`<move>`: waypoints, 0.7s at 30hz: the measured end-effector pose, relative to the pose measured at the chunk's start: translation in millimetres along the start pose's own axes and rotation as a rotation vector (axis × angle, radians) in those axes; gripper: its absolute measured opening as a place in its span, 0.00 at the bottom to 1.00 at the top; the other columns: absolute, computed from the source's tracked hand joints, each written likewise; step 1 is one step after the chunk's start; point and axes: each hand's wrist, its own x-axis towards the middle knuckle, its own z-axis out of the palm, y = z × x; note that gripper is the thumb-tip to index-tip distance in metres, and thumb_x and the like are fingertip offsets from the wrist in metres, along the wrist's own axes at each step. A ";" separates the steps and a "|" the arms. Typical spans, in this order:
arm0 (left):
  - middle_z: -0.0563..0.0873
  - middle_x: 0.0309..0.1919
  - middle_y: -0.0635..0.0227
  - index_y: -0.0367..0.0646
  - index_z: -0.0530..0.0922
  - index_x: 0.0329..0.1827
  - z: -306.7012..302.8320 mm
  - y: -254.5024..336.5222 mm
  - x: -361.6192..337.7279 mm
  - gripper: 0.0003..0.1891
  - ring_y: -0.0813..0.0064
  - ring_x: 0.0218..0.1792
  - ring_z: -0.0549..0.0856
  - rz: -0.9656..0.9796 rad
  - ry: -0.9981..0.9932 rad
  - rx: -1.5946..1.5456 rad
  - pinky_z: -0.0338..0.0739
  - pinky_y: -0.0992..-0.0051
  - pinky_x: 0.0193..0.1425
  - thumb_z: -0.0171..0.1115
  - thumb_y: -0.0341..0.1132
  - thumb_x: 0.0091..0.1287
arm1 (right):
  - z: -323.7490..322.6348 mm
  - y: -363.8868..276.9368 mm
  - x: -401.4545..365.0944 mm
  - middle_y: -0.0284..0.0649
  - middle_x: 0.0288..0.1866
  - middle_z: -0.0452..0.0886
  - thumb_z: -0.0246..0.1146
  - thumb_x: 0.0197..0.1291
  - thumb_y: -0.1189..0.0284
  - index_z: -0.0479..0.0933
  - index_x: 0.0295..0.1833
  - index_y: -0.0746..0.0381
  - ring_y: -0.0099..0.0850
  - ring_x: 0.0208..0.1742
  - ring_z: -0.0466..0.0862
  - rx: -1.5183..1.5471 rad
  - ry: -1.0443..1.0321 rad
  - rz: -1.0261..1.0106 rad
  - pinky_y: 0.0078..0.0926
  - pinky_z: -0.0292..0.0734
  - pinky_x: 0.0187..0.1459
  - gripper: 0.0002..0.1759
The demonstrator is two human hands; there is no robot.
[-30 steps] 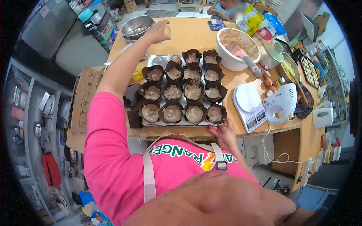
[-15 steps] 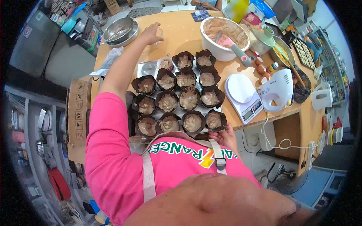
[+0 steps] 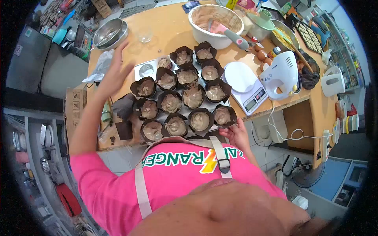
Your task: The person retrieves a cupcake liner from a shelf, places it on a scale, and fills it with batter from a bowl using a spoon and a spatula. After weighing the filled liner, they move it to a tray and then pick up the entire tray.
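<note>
My left hand (image 3: 118, 72) is in the air left of the tray, its fingers apart and slightly blurred, with nothing in it. Beyond it, a clear glass (image 3: 145, 36) stands on the table. My right hand (image 3: 237, 135) grips the near right corner of the metal baking tray (image 3: 140, 74), beside a batter-filled cupcake liner (image 3: 223, 116). Rows of dark paper liners with brown batter, such as this cupcake (image 3: 176, 125), cover the tray. A small metal cup (image 3: 146, 70) sits in its far left corner, next to a paler cup of batter (image 3: 164, 62).
Loose dark paper liners (image 3: 124, 129) lie left of the tray. Metal bowls (image 3: 112, 33) stand at the far left. On the right are a white batter bowl (image 3: 212, 37) with a spatula (image 3: 226, 31), a kitchen scale (image 3: 245, 84), a hand mixer (image 3: 281, 74) and eggs (image 3: 261, 55).
My left hand has let go of the glass and drawn back toward me, leaving the glass on the table. The whole view has shifted slightly. My right hand stays at the tray corner.
</note>
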 end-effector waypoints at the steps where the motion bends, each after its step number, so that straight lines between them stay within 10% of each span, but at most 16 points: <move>1: 0.55 0.74 0.51 0.38 0.49 0.75 -1.8 15.2 -33.2 0.39 0.56 0.76 0.54 -0.007 0.020 -0.047 0.48 0.63 0.77 0.54 0.52 0.71 | 0.5 -2.8 -0.5 0.50 0.48 0.78 0.44 0.65 0.83 0.57 0.59 0.60 0.40 0.39 0.86 0.011 -0.012 0.006 0.33 0.86 0.40 0.18; 8: 0.58 0.73 0.56 0.40 0.51 0.75 55.0 52.1 -200.4 0.48 0.60 0.75 0.57 -0.362 0.111 -0.345 0.53 0.58 0.75 0.64 0.59 0.62 | 4.3 -0.6 7.1 0.48 0.49 0.77 0.45 0.67 0.82 0.60 0.57 0.61 0.38 0.40 0.86 0.016 -0.027 -0.046 0.31 0.86 0.42 0.14; 21: 0.58 0.73 0.57 0.48 0.44 0.76 150.6 12.7 -218.7 0.52 0.62 0.71 0.62 -0.436 0.300 -0.892 0.54 0.62 0.73 0.69 0.58 0.59 | 6.3 -13.0 24.2 0.47 0.47 0.78 0.46 0.68 0.80 0.63 0.58 0.65 0.39 0.43 0.86 -0.008 -0.028 -0.179 0.32 0.86 0.43 0.13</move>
